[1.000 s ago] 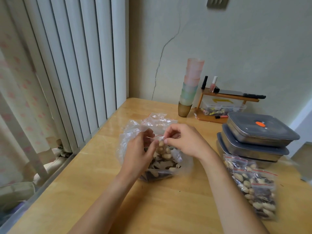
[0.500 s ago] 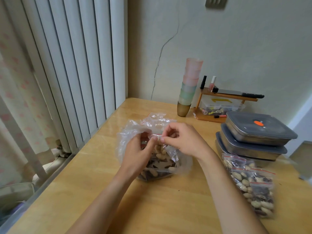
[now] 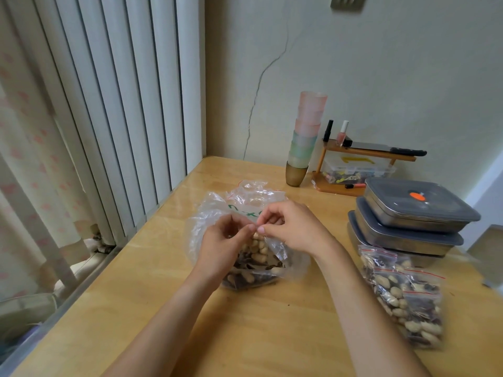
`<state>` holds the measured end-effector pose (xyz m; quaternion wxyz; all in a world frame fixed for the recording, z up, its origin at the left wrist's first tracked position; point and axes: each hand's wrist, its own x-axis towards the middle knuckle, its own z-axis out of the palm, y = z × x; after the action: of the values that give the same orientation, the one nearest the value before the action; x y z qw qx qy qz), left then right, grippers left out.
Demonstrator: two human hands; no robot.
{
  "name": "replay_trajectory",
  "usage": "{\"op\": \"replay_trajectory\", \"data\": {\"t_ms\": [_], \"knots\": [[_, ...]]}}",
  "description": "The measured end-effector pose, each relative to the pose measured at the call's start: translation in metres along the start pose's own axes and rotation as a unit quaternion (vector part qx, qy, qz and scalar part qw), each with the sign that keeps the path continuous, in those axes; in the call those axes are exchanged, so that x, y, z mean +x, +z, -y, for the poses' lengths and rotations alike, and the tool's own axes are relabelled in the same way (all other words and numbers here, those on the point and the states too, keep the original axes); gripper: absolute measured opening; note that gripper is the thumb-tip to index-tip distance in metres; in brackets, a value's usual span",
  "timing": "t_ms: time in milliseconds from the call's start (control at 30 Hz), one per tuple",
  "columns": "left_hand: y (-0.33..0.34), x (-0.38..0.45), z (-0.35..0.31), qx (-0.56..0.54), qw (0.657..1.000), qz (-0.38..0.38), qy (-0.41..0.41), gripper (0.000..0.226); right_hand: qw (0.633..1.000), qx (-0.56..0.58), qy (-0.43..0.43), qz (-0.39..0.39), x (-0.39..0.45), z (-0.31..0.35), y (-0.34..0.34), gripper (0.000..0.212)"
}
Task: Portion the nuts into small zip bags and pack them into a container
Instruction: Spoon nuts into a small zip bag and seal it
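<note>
Over the middle of the wooden table (image 3: 272,336) I hold a small zip bag (image 3: 261,248) part filled with pale nuts. My left hand (image 3: 223,246) and my right hand (image 3: 291,229) both pinch its top strip, fingertips almost touching. Under and behind it lies a large crumpled clear bag (image 3: 245,202) holding dark and pale nuts. Several filled small zip bags (image 3: 405,297) with red strips lie at the right. Behind them stand three stacked metal containers (image 3: 408,227) with grey lids.
A tower of stacked plastic cups (image 3: 304,140) stands at the back by the wall, next to a small wooden shelf (image 3: 364,161) with bottles and a clear box. White vertical blinds (image 3: 109,104) line the table's left edge.
My fingertips on the small bag's top strip have drawn closer together, the left hand sliding right along it. The bag stays over the large bag.
</note>
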<state>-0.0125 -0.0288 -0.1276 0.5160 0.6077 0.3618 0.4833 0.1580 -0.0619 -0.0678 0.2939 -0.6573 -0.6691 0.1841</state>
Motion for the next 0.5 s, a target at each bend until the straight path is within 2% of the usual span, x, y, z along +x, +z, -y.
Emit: {"op": "replay_trajectory", "data": {"t_ms": [133, 300, 400, 500], "knots": [[0.001, 0.0, 0.001, 0.015, 1.0, -0.015, -0.007, 0.018, 1.0, -0.019, 0.002, -0.002, 0.0, 0.001, 0.002, 0.011], [0.0, 0.001, -0.003, 0.009, 0.998, -0.063, -0.013, 0.023, 0.999, 0.019, -0.003, -0.03, 0.002, 0.002, 0.008, 0.02], [0.004, -0.005, 0.001, 0.032, 0.998, -0.051, -0.025, 0.022, 0.999, 0.006, -0.012, -0.041, 0.001, 0.007, 0.011, 0.018], [0.01, -0.01, -0.002, 0.091, 0.994, -0.022, -0.053, 0.033, 0.998, -0.01, -0.019, -0.057, -0.002, 0.015, 0.008, 0.015]]}}
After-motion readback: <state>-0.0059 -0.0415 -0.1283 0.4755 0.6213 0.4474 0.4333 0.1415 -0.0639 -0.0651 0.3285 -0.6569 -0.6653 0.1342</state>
